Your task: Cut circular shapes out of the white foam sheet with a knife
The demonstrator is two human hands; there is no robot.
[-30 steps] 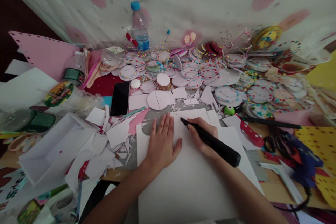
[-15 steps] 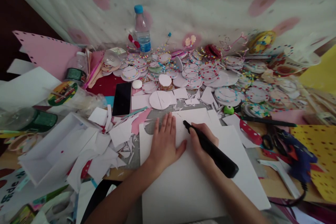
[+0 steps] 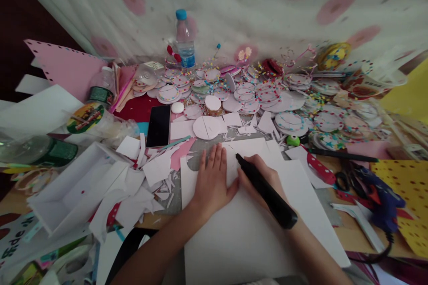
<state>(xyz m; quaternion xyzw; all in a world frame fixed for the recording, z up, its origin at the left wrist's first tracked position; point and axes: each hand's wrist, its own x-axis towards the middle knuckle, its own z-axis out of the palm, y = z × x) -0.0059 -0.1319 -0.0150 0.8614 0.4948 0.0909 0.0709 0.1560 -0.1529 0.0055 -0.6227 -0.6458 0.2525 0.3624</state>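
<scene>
My left hand (image 3: 214, 178) lies flat on a large white board (image 3: 234, 240), fingers stretched forward and thumb out to the right. In my right hand (image 3: 262, 176) is a thick black pen-shaped cutting tool (image 3: 267, 193), slanting back over the wrist. Its narrow tip meets or nearly meets the board, just right of my left hand. A faint curved line runs on the board near the tip. The board's upper left edge has a rounded notch. Beyond my fingers sits a white disc (image 3: 205, 128) with a line across it.
White scraps (image 3: 157, 167) and an open white box (image 3: 80, 187) crowd the left. A phone (image 3: 158, 125) lies past my left hand. Many decorated discs (image 3: 245, 91) pile up behind, beside a water bottle (image 3: 185, 44). Scissors (image 3: 343, 180) and a blue glue gun (image 3: 377, 196) lie right.
The whole view has shifted slightly. My left hand stays flat on the board. The black tool's rear end has swung slightly left and down relative to the board.
</scene>
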